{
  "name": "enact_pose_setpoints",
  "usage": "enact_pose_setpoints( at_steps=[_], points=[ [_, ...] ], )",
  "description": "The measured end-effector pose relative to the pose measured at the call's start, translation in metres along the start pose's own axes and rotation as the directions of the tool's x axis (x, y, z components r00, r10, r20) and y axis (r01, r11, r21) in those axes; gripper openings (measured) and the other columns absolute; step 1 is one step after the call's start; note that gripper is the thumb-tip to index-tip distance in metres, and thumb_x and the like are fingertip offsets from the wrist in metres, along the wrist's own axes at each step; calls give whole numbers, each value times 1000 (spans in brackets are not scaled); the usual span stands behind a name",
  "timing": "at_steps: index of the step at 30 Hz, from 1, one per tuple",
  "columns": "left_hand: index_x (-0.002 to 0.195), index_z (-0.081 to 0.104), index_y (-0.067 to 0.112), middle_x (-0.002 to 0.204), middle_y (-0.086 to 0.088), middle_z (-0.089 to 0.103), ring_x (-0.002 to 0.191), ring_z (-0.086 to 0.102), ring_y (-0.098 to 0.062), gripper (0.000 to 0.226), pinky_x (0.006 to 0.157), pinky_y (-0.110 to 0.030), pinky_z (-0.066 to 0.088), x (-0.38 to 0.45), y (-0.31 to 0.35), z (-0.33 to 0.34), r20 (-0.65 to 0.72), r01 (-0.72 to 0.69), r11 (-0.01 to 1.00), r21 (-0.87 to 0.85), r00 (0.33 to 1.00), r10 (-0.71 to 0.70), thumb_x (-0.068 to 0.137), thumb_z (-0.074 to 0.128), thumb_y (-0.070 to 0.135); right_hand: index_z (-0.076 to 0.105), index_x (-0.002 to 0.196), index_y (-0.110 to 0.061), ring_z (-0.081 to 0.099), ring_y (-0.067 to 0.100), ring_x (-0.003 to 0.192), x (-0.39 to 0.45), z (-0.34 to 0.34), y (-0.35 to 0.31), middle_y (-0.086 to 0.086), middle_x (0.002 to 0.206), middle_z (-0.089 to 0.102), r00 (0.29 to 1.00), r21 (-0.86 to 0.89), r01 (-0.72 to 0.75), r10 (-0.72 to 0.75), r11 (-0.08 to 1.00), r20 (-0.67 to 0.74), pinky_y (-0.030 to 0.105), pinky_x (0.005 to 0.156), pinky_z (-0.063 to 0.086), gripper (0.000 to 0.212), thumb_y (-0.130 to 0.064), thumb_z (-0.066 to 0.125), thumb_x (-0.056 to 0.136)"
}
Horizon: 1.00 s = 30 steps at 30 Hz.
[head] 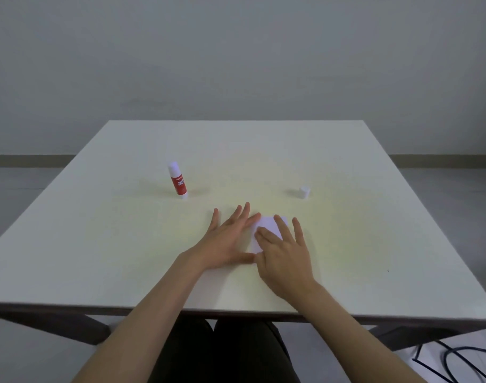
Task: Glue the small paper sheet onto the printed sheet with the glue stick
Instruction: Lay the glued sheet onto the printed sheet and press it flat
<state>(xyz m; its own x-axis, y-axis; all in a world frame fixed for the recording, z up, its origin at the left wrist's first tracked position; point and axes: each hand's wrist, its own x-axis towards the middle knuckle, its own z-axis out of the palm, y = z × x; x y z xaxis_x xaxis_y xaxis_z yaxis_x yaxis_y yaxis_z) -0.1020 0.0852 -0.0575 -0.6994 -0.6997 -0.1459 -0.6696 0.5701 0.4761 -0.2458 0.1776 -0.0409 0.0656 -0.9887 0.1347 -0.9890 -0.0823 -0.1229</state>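
A small white paper sheet (266,227) lies flat near the table's middle. My right hand (284,255) rests on it with fingers spread flat. My left hand (228,239) lies flat just to its left, fingertips at the paper's left edge. A larger sheet under the hands is too washed out to make out. The red and white glue stick (177,180) stands upright at the far left with its white tip exposed. Its white cap (304,192) stands apart at the far right.
The white table (98,258) has its near edge just in front of my lap. Black cables (457,363) lie on the floor at the lower right. A plain grey wall is behind the table.
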Motion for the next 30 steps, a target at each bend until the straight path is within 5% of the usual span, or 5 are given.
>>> enact_pose_setpoints(
  at_steps=[4,11,21,27,30],
  points=[
    [148,-18,21,152,31,6,145,-10,0,107,115,-44,-21,0,2,0,-13,-11,1000,-28,1000,10,81,57,59,45,136,-10,18,28,144,20,7,3,-3,142,50,1000,-1,-11,11,1000,21,47,116,-8,49,-22,33,90],
    [150,2,36,159,18,1,146,-15,-6,91,115,-50,-19,-2,0,-1,7,-19,999,27,1000,18,80,52,66,71,106,-12,55,31,121,-35,-9,-3,-4,113,71,998,-34,16,-18,999,-58,58,104,33,44,-18,40,76],
    [150,7,36,151,31,-4,146,-17,-9,82,113,-52,-20,-2,-1,-2,32,-40,994,98,999,37,84,49,63,73,103,-14,58,32,118,-41,-10,14,-6,111,72,994,17,-78,79,997,-81,56,104,35,50,-20,32,75],
    [151,2,34,158,22,0,146,-18,-11,86,113,-54,-19,-1,2,-3,48,-26,994,105,999,21,84,48,63,45,137,-15,18,26,144,5,1,28,-7,144,47,992,6,-121,121,993,24,47,117,-2,50,-22,32,90],
    [151,2,33,156,25,-3,146,-18,-10,86,114,-53,-19,-2,2,-3,45,-27,995,96,999,23,84,49,63,52,131,-10,28,31,140,2,-1,29,-2,138,55,992,-39,-128,129,991,15,52,116,7,50,-21,33,87]
  ],
)
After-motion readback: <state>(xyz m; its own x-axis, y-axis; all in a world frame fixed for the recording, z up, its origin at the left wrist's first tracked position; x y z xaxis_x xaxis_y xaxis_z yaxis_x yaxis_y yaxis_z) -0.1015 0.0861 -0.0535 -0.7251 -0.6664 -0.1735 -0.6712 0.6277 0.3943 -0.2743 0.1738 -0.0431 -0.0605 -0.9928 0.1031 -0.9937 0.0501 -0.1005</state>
